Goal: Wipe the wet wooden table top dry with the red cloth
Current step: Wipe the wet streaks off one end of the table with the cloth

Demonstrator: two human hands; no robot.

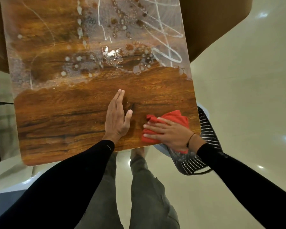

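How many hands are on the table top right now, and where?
2. The left hand rests flat on the dry near part of the wooden table top. The right hand presses the red cloth at the near right corner. None appear hidden.

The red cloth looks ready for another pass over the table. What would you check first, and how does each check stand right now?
1. Red cloth under the right hand, fingers flat on it: ok.
2. Cloth fully on the table top: not ok, part hangs over the near right corner.
3. Left hand flat on the wood, apart from the cloth: ok.
4. Near strip of the table dry: ok, it looks wiped.
5. Far half dry: not ok, droplets and white streaks remain.
6. Cloth dry enough to soak up more: cannot tell.
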